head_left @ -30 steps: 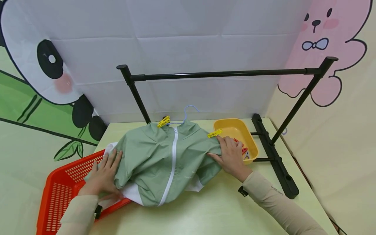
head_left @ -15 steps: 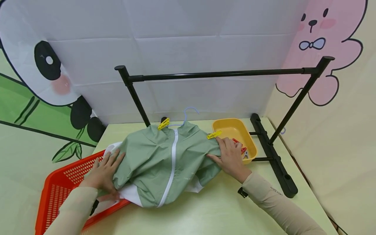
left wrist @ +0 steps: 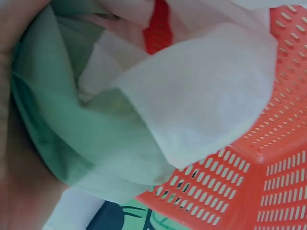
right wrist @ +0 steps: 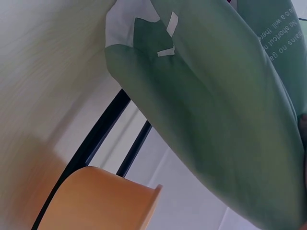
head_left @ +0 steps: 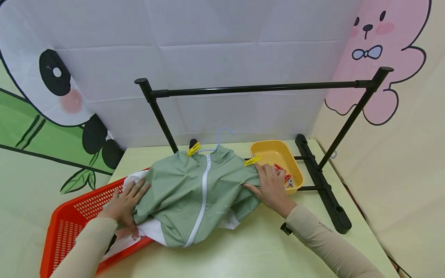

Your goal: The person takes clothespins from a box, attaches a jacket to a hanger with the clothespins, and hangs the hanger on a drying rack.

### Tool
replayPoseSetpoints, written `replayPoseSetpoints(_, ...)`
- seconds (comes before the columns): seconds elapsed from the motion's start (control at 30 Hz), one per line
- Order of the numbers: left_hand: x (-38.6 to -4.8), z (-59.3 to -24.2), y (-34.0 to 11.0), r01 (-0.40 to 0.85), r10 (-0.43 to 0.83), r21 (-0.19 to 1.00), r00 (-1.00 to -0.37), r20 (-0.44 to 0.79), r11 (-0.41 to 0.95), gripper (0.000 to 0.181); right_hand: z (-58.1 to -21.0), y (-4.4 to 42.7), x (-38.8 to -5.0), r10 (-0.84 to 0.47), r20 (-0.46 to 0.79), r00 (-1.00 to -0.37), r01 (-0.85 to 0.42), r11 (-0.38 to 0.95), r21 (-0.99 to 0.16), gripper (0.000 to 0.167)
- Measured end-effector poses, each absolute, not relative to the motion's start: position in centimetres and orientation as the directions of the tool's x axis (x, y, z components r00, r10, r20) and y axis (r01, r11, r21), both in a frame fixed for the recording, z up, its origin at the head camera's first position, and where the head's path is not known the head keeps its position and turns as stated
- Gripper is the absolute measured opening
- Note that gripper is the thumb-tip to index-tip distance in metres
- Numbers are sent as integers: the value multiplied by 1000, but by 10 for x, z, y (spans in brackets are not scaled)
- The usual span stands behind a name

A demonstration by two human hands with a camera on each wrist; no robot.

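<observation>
A pale green zip-front jacket with white lower parts is on a light blue hanger, whose hook rises above the collar. Yellow clothespins are at the collar and beside the shoulder on the right. My left hand lies with spread, straight fingers over the sleeve at the jacket's left side, above the basket. My right hand grips the shoulder on the right, thumb across the front. In the right wrist view the green sleeve hangs down, most of that hand out of sight.
A red perforated basket stands under the left hand, white cloth inside. At the right is a yellow tray with several clothespins. The black rack stands behind and beside the jacket, its right foot on the table.
The left hand's fingers have shifted slightly right along the jacket and spread a little more. The right hand keeps its hold, and the view has shifted slightly.
</observation>
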State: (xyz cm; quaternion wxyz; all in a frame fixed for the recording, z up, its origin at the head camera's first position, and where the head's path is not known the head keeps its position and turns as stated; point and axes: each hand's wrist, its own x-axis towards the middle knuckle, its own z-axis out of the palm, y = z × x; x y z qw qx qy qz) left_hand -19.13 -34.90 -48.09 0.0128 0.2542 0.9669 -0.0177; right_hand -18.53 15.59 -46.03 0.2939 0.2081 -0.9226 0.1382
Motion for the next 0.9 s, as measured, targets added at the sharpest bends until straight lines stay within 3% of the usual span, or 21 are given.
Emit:
replayPoseSetpoints(0.27, -198, -497, -354, 506, 505, -5, -861, -59, 863, 158, -464, 155, -186, -308, 600, -739, -454, 885, -104, 95)
replayPoseSetpoints(0.5, -203, -515, -355, 521, 522, 33, -851, -62, 853, 156, -465, 154, -187, -317, 584, -747, -439, 895, -75, 80)
replayPoseSetpoints(0.77, -204, -524, -352, 530, 534, 66, -842, -77, 846, 146, -469, 155, -189, -338, 611, -716, -459, 887, -47, 91)
replayPoseSetpoints(0.9, -204, -530, -350, 545, 553, 99, -830, -71, 832, 142, -469, 154, -188, -340, 607, -718, -458, 888, -45, 86)
